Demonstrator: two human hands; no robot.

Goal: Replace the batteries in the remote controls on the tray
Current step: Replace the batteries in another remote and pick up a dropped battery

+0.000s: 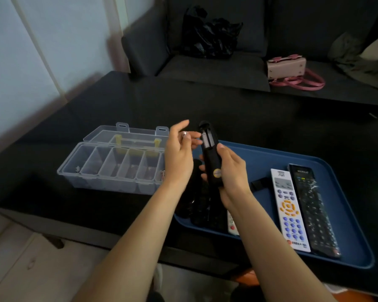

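Right hand (230, 171) grips black remote (211, 156) above blue tray (340, 216), battery bay open, cells apparently seated. Left hand (179, 153) pinches small object, identity unclear. White remote (289, 209) and other remotes await on tray. Clear organiser box (111, 164) open on table (227, 105); contents indistinct.

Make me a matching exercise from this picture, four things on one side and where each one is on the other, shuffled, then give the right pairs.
Things:
1. white remote
2. pink bag
3. clear box
4. open black remote

Places:
A. on the sofa
B. on the table, left of the tray
C. held in the right hand
D. lying on the blue tray

Pairs: 1-D, 2-A, 3-B, 4-C. The right hand grips the open black remote above the tray; the left hand is beside its open battery bay.
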